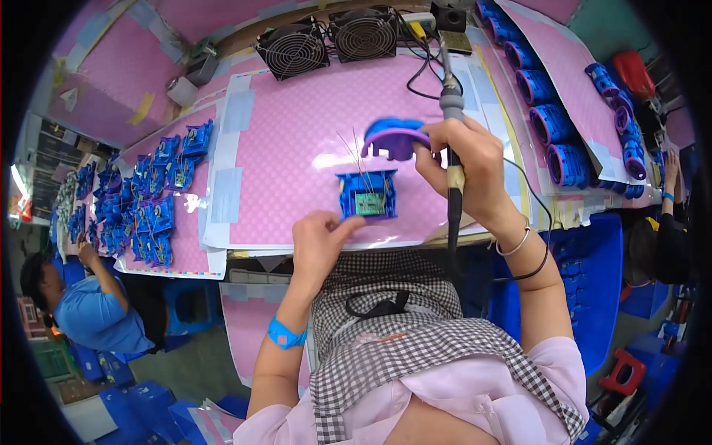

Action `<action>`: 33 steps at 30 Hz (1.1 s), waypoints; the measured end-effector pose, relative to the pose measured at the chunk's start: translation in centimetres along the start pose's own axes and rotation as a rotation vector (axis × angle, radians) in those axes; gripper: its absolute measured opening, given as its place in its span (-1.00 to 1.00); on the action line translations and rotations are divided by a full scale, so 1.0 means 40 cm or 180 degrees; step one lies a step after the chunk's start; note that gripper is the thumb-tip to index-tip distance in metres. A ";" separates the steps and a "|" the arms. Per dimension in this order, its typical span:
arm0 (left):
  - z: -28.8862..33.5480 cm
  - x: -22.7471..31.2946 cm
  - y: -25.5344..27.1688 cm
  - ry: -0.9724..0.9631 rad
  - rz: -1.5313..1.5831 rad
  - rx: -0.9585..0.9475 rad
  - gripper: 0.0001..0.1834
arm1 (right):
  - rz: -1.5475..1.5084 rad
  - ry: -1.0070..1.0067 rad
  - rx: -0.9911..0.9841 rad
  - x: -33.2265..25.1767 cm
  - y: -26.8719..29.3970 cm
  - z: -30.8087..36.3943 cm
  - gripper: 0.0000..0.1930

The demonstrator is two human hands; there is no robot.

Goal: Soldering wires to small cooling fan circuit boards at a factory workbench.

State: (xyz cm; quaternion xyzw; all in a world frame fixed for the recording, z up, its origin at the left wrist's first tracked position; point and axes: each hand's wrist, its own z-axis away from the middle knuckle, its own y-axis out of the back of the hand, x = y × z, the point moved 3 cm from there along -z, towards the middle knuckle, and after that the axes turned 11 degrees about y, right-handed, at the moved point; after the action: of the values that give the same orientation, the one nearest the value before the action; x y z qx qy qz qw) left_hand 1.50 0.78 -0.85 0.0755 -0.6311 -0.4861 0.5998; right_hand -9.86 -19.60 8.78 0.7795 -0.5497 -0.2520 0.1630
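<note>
On the pink-patterned bench mat sits a blue plastic housing (345, 194) with a small green circuit board (369, 203) inside. Thin wires (359, 159) stand up out of it. My left hand (320, 241) is closed at the housing's near left corner, thumb along its front edge. To the right and above, my right hand (475, 163) pinches a curved blue and purple plastic cover (397, 141), held apart from the housing. That same hand also carries a soldering iron (451, 100), its tip pointing up and away from me.
Two black fans (363, 35) stand at the back, beside a soldering stand (449, 26) and a looping black cable. Several blue assemblies (152, 200) crowd the left bench. Blue and purple covers (549, 122) line the right. A blue bin (593, 297) is below; a co-worker (104, 304) sits left.
</note>
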 end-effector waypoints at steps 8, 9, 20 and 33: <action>-0.055 0.007 0.034 -0.0382 0.0365 0.0435 -0.65 | 0.0310 -0.0692 0.0156 0.150 -0.039 0.042 -0.66; -0.059 0.020 0.030 -0.0401 0.0369 0.0449 -0.65 | 0.0318 -0.0675 0.0170 0.154 -0.039 0.044 -0.66; 0.026 0.063 -0.020 -0.0844 0.0185 0.0640 -0.56 | -0.0624 -0.0647 -0.0805 0.118 -0.098 0.158 -0.84; -0.070 0.104 0.178 0.0223 0.4486 -0.1235 -0.84 | -0.2053 -0.2394 0.0868 0.034 0.054 0.248 -0.40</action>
State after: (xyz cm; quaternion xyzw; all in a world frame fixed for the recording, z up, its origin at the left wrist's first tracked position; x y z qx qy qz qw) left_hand 6.19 0.16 6.48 -0.4406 -0.4129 -0.0851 0.7926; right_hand -16.84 -21.39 1.50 0.7791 -0.3298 -0.4785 -0.2353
